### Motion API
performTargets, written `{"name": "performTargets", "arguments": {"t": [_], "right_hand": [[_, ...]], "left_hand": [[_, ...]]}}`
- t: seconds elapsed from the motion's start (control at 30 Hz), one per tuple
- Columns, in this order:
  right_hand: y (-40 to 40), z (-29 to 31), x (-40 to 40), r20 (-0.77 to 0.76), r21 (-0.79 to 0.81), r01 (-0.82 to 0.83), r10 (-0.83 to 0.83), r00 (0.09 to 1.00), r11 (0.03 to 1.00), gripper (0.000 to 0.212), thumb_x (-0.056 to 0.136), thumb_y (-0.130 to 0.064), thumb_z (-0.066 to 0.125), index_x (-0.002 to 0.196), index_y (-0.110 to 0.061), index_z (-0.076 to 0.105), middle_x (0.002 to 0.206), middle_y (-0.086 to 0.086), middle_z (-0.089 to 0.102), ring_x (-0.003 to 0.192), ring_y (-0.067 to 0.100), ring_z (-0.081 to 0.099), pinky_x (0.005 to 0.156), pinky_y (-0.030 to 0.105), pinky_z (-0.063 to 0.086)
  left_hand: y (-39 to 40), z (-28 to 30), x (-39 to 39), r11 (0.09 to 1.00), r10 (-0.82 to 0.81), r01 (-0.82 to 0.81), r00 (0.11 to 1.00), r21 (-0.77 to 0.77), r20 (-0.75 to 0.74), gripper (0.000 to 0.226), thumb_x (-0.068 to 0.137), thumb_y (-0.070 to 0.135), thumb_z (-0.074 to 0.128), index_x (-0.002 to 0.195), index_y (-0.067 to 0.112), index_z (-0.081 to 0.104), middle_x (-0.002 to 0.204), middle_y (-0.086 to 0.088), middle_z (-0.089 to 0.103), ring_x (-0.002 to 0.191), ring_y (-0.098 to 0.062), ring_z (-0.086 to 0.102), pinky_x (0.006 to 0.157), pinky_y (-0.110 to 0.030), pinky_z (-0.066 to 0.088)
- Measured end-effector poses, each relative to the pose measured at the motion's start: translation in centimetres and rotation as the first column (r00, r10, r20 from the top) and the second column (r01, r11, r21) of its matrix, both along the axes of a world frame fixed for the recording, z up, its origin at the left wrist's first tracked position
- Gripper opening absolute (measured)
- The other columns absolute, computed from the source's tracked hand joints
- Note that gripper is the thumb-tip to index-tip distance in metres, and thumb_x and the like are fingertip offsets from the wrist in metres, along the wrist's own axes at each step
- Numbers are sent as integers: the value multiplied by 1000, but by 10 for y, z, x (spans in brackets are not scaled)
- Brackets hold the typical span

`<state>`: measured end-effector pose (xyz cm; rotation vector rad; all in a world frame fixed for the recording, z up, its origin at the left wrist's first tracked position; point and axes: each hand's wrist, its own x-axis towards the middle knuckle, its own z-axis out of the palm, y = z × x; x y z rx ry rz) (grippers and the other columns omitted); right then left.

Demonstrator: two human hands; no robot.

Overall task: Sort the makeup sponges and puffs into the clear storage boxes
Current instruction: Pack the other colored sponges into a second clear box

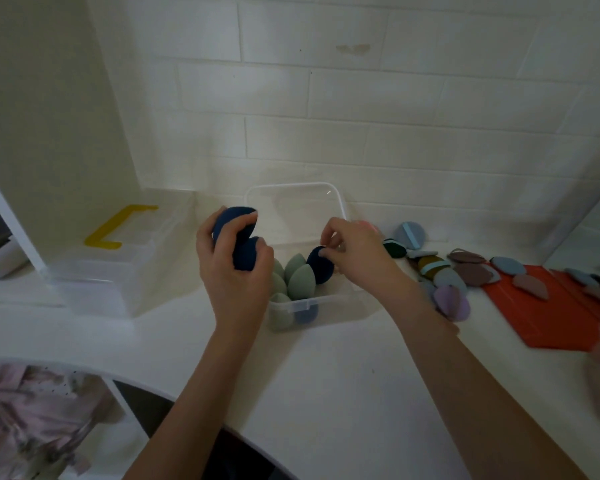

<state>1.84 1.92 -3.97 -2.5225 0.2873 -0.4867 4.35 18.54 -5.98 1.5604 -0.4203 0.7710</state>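
Sorting under way at the clear box: my left hand, at the box's left edge, grips two navy sponges above the rim, while my right hand pinches a third navy sponge low inside the box, beside the green sponges standing there. I judge the placing step is in hand; next, the right fingers must let go and the left must lower its pair in. Flat puffs wait right of the box.
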Motion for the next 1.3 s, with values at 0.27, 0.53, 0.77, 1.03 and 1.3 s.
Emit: {"name": "performTargets", "arguments": {"t": [0.27,0.53,0.77,1.03,1.3], "right_hand": [[-2,12,-3,-13,357,-49,58,998,933,28,95,0,39,115,-9,56,96,14,68,76,28,69,70,44,59],[-7,19,-6,-136,478,-48,129,982,877,32,91,-6,42,122,-12,52,101,15,69,87,25,71,84,44,57],[-10,22,-9,-125,553,-37,127,984,832,36,92,-34,58,120,-11,59,103,13,70,84,25,72,82,41,58],[-21,43,-28,-158,542,-44,153,976,839,27,85,-8,60,111,-13,54,92,5,67,67,15,68,73,34,60],[-5,35,-25,-460,-3,-206,182,869,978,39,75,-17,75,104,-30,50,101,-8,58,90,13,57,71,25,47]], "left_hand": [[-31,49,18,639,-537,642,766,423,-353,66,75,4,67,128,33,40,103,3,64,85,-3,62,68,-11,52],[-36,32,38,656,-495,660,742,367,-452,43,74,6,69,109,19,47,101,2,62,86,-14,61,67,-23,56],[-36,31,37,612,-475,646,762,456,-441,57,69,14,80,113,24,45,99,14,57,87,-1,58,65,-11,48],[-34,31,42,550,-394,554,832,625,-391,77,72,9,76,134,29,36,123,3,55,87,-11,65,84,-33,53],[-36,24,40,543,-391,528,847,653,-360,53,75,3,70,119,26,53,118,3,58,93,-10,62,84,-26,51]]}}
